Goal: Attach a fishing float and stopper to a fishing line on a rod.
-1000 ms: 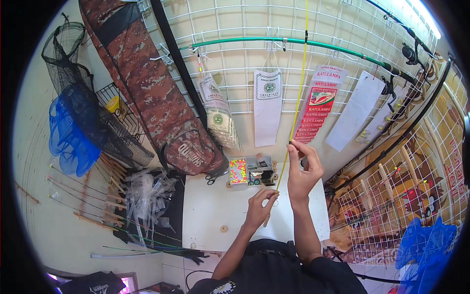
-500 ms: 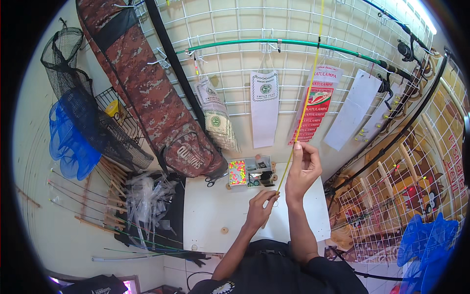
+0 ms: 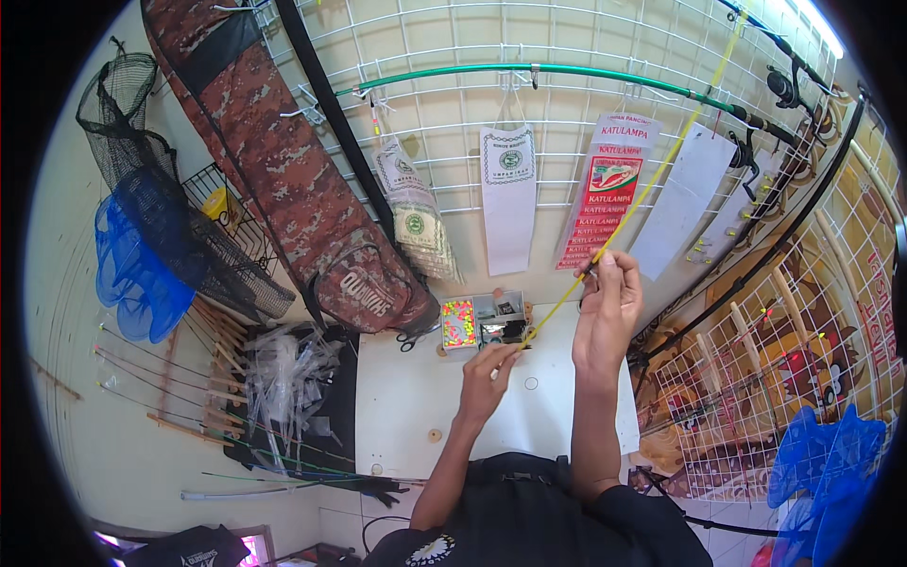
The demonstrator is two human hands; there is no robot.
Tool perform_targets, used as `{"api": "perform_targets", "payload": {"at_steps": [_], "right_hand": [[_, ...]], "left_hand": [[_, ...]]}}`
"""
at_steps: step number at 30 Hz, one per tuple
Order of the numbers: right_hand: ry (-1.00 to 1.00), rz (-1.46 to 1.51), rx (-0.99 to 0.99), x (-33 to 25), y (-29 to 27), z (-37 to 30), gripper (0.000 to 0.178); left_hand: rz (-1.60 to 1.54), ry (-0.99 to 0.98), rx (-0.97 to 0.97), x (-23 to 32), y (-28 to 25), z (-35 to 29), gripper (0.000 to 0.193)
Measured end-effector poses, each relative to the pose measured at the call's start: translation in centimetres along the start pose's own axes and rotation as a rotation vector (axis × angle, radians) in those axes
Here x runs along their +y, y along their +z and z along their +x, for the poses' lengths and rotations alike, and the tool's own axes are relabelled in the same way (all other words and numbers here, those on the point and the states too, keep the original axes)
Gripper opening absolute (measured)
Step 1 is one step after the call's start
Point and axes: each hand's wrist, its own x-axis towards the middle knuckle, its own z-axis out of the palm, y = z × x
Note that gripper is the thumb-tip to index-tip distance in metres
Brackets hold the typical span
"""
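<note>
Yellow rod [image 3: 556,312] is the thing in hand, and the single head view shows it held aslant above the white table [image 3: 416,402], its thin end pointing up and to the right. The left hand [image 3: 485,380] closes its fingers round the low, thick end, near the front of the tray [image 3: 459,324] with its bright little beads; a pale end pokes out beside the fingers. The right hand [image 3: 607,302], higher up and just beside the red packet strip [image 3: 605,194] in this view, pinches the rod between thumb and fingertips, the other fingers curled. Something dark shows at that pinch, too small to make out. Past the right hand the rod crosses in front of the white sheet [image 3: 687,198] and the green rod [image 3: 605,74] on the wall; its far tip is faint.

The step in hand looks like steadying the rod at its base while the upper hand handles or checks a spot along it. The next move, as I judge it, calls for a firm low grip and a light upper pinch, since so slim a rod would likely bend, with the long tip kept clear of the hanging goods.
</note>
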Motion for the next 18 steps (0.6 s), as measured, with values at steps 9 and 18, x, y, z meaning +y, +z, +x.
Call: {"api": "perform_targets", "payload": {"at_steps": [9,18], "right_hand": [[-0.008,0.033,-0.029,-2.1,-0.4,-0.2,0.011],[0.065,0.192,-0.031,-1.7,-1.2,-0.9,0.011]], "left_hand": [[0.114,-0.055,0.088,-2.0,-3.9,-0.8,0.017],[0.276,-0.142,0.146,-4.7,-7.9,-3.8,0.016]]}}
